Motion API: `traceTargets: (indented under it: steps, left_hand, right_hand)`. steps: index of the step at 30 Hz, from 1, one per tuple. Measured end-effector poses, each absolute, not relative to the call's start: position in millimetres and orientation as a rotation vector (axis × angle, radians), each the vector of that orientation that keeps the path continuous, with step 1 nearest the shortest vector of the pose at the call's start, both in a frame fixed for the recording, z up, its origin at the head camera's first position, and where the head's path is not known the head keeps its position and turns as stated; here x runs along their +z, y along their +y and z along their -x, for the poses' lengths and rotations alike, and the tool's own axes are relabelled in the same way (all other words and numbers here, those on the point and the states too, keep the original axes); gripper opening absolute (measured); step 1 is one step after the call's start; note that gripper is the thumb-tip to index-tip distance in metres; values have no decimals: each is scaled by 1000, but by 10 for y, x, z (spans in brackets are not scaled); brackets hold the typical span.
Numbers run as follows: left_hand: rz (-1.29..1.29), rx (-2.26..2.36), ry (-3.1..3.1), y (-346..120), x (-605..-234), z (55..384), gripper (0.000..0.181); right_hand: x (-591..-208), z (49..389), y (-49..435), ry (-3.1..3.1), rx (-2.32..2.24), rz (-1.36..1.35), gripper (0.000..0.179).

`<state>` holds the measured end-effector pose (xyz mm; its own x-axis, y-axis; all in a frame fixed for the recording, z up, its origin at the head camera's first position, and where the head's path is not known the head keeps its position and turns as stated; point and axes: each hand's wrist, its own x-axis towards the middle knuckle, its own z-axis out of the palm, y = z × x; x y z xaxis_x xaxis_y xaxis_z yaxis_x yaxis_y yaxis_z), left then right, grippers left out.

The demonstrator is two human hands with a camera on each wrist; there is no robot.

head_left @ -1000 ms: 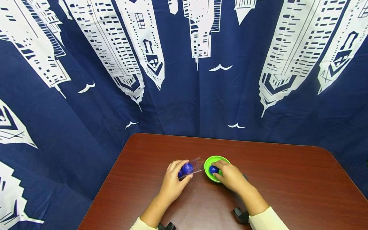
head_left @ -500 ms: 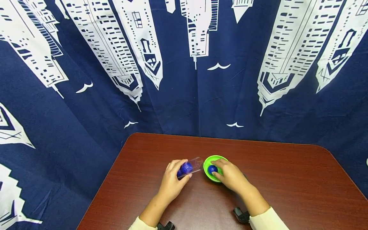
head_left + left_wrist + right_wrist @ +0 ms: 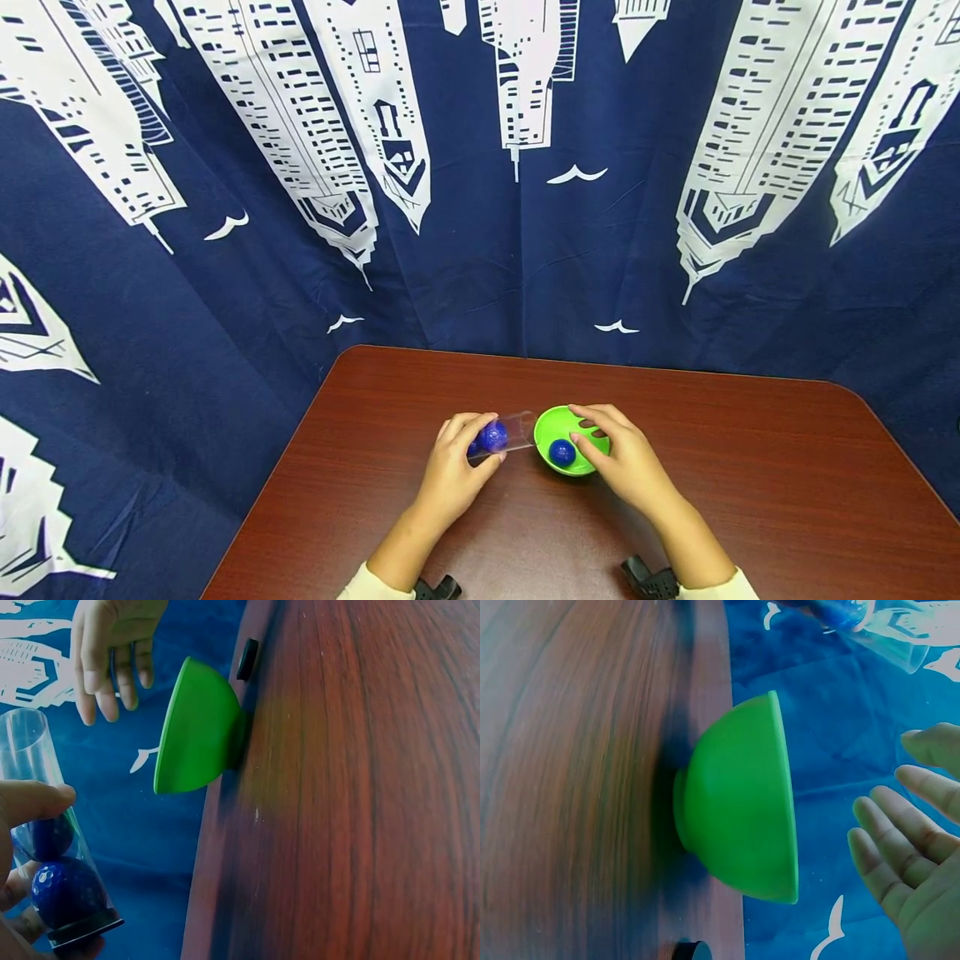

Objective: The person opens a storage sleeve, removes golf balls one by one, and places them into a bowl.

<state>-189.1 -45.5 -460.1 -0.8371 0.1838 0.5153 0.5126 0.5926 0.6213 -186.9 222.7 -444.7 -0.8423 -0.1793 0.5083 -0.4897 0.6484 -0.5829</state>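
My left hand (image 3: 447, 477) grips a clear plastic tube (image 3: 513, 432), tilted with its open mouth towards the green bowl (image 3: 588, 457). Two dark blue dimpled golf balls sit inside the tube; the left wrist view shows the lower golf ball (image 3: 69, 892) against the black end cap (image 3: 86, 928). Another blue golf ball (image 3: 562, 452) lies in the bowl. Over the bowl's right side hovers my right hand (image 3: 630, 462), fingers spread and holding nothing. In the right wrist view, its fingers (image 3: 900, 844) are apart from the bowl's rim.
A small black disc (image 3: 247, 660) lies on the brown wooden table (image 3: 750, 467) beyond the bowl, also visible as a black disc (image 3: 692, 951) in the right wrist view. Behind the table hangs a navy cloth (image 3: 465, 275) with white buildings.
My right hand has let go of the golf ball in the bowl and drawn up and to the right, its fingers spreading. The left hand with the tube has barely moved.
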Motion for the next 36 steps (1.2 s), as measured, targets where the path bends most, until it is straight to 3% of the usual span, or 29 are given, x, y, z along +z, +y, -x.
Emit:
traceTargets:
  steps: [13,27,36]
  left_hand:
    - [662,-925,-2359,-411,-4516,1933,52]
    - [722,-618,-2348,-350,-4396,1926,47]
    - [730,-505,-2375,-332,-4364,1914,53]
  right_hand:
    - [-4399,1725,2225,-2417,1324,-491,39]
    - [-4410,1638,2072,-2362,1527,-624,37]
    - [-4472,1620,2031,-2340,1758,-593,39]
